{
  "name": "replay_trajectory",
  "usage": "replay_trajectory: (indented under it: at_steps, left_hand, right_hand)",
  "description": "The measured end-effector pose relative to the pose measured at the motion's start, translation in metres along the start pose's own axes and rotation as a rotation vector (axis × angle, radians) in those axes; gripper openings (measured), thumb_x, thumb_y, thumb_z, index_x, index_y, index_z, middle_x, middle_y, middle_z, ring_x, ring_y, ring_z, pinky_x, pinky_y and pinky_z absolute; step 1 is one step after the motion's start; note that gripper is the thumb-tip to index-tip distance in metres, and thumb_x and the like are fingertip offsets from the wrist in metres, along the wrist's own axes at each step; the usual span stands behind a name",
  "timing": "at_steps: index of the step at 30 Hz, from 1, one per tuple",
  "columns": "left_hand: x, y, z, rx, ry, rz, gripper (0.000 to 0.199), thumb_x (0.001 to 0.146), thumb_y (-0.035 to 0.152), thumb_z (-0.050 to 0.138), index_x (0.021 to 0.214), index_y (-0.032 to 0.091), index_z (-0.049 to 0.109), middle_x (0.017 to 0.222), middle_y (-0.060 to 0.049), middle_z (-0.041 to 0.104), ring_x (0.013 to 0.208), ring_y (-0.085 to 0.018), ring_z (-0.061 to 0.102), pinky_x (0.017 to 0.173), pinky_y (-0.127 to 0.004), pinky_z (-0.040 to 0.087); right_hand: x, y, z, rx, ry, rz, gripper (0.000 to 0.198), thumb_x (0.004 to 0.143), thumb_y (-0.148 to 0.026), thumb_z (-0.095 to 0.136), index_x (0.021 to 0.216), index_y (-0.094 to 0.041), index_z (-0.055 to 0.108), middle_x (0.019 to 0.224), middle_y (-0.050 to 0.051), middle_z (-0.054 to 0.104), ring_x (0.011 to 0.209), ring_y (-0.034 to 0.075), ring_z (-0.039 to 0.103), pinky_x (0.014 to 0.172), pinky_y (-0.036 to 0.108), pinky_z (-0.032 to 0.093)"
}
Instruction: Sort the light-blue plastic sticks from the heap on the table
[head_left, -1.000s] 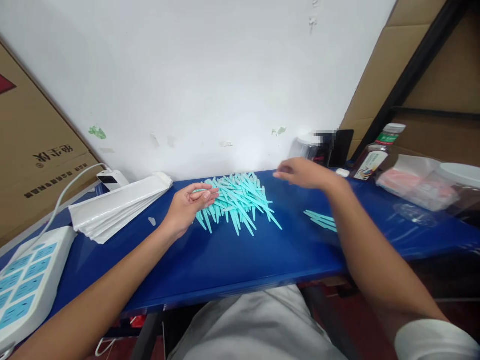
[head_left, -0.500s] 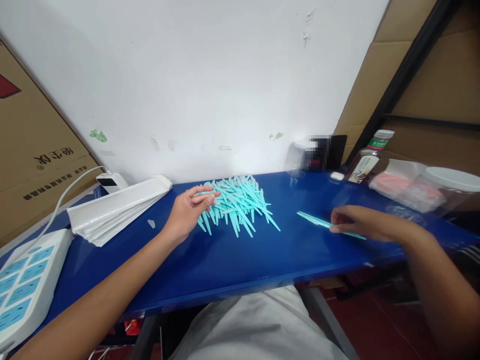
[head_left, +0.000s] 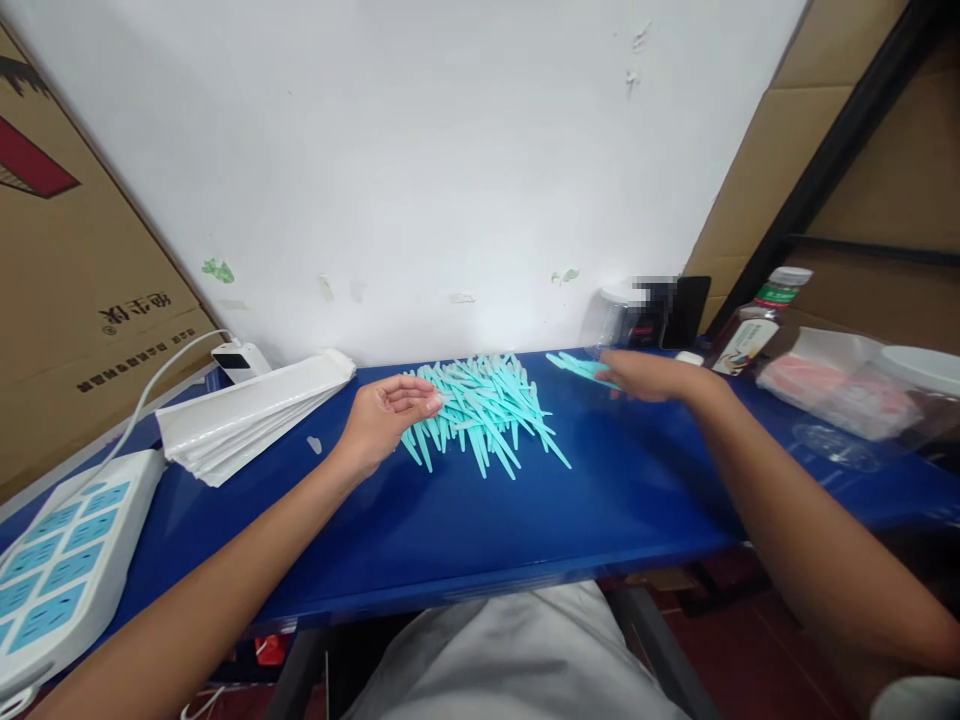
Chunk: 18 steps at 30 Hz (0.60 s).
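A heap of slim turquoise sticks (head_left: 487, 405), which look like eyebrow razors with pale, see-through ends, lies on the blue table. At the heap's left edge is my left hand (head_left: 394, 415), its fingers curled and the thumb pressed toward the fingertips; what they pinch, if anything, I cannot make out. To the heap's right, my right hand (head_left: 637, 375) is smeared by motion. It grips a few turquoise razors (head_left: 581, 367), which point left out of its fingers, near the wall. Its fingertips are partly blurred.
A stack of white plastic sleeves (head_left: 255, 415) lies left of the heap, near a power strip (head_left: 82, 560) and a white plugged-in device (head_left: 240, 360). Along the right stand a clear jar (head_left: 611, 318), a labelled bottle (head_left: 754, 325) and a bag with pink contents (head_left: 836, 385).
My right hand has moved left and toward the wall with the razors, from the table's right front. My left hand stays by the heap, fingers slightly more curled. The view has shifted a little.
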<state>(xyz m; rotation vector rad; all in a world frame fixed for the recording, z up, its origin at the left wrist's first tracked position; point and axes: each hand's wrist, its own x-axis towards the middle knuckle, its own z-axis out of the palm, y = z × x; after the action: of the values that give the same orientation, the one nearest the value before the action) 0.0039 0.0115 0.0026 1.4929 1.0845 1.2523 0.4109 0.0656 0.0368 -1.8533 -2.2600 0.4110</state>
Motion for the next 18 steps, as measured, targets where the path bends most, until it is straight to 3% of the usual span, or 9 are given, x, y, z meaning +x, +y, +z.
replay_trajectory:
  at_steps: [3,5,9,13,18]
  left_hand:
    - [0.001,0.0,-0.002,-0.019,0.012,-0.025,0.048,0.068,0.042,0.093,0.102,0.013,0.076,0.098,-0.014,0.08,0.094,-0.028,0.077,0.092,-0.045,0.062]
    - [0.002,0.001,-0.002,-0.038,0.028,-0.03,0.049,0.068,0.042,0.093,0.103,0.013,0.076,0.096,-0.013,0.08,0.09,-0.028,0.078,0.089,-0.045,0.063]
    - [0.003,0.003,-0.005,0.025,0.065,-0.003,0.045,0.07,0.045,0.092,0.1,0.014,0.079,0.087,-0.011,0.079,0.079,-0.025,0.077,0.074,-0.039,0.063]
    - [0.005,0.002,-0.007,0.204,0.092,0.083,0.04,0.075,0.048,0.087,0.099,0.016,0.083,0.089,-0.01,0.081,0.071,-0.021,0.072,0.064,-0.034,0.058]
    - [0.007,-0.005,-0.007,0.229,0.075,0.121,0.039,0.079,0.047,0.084,0.104,0.017,0.084,0.093,-0.01,0.081,0.078,-0.022,0.073,0.066,-0.033,0.058]
  right_hand:
    - [0.008,-0.021,-0.021,0.093,-0.125,-0.056,0.026,0.104,-0.037,0.045,0.086,-0.02,0.053,0.077,0.011,0.069,0.064,0.019,0.061,0.063,0.031,0.047]
    - [0.01,-0.038,-0.024,0.21,-0.015,-0.193,0.029,0.103,-0.044,0.047,0.086,-0.021,0.049,0.079,0.006,0.063,0.067,0.018,0.056,0.064,0.03,0.046]
    - [0.006,-0.069,0.0,0.362,0.129,-0.422,0.037,0.104,-0.053,0.042,0.086,-0.022,0.048,0.079,0.002,0.054,0.07,0.017,0.049,0.067,0.028,0.044]
    - [0.0,-0.08,0.029,0.426,0.137,-0.494,0.038,0.105,-0.054,0.04,0.094,-0.02,0.054,0.085,0.003,0.058,0.077,0.018,0.052,0.074,0.029,0.044]
    - [-0.001,-0.082,0.037,0.442,0.071,-0.55,0.035,0.107,-0.05,0.04,0.097,-0.02,0.056,0.087,0.003,0.06,0.082,0.019,0.057,0.08,0.03,0.045]
